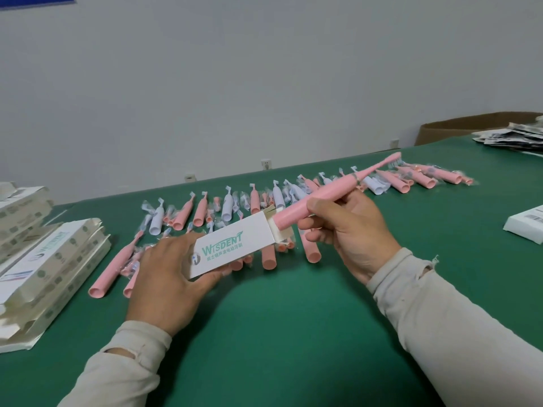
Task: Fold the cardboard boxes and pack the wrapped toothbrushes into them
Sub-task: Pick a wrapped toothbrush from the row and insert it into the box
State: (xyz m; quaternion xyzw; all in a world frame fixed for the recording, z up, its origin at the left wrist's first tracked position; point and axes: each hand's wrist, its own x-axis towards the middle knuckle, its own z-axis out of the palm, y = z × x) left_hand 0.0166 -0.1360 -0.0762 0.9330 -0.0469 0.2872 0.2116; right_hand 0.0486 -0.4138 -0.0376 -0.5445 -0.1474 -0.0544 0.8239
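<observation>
The right grip (pixel 349 230) pinches a pink toothbrush (pixel 332 192), its base just entering the open end of the box (pixel 232 245) the left grip (pixel 173 277) holds above the counter (pixel 293 318), so packing is underway; next, seemingly, slide it fully in.

Site: small packing workshop | Surface: long green tabletop (pixel 293 333) is carrying rows of wrapped toothbrushes (pixel 223 207) | Stock: flat printed cartons (pixel 50 265) are lying stacked at the left edge | Storage: brown cardboard bin (pixel 458 127) is standing against a bare white wall (pixel 264 69)
</observation>
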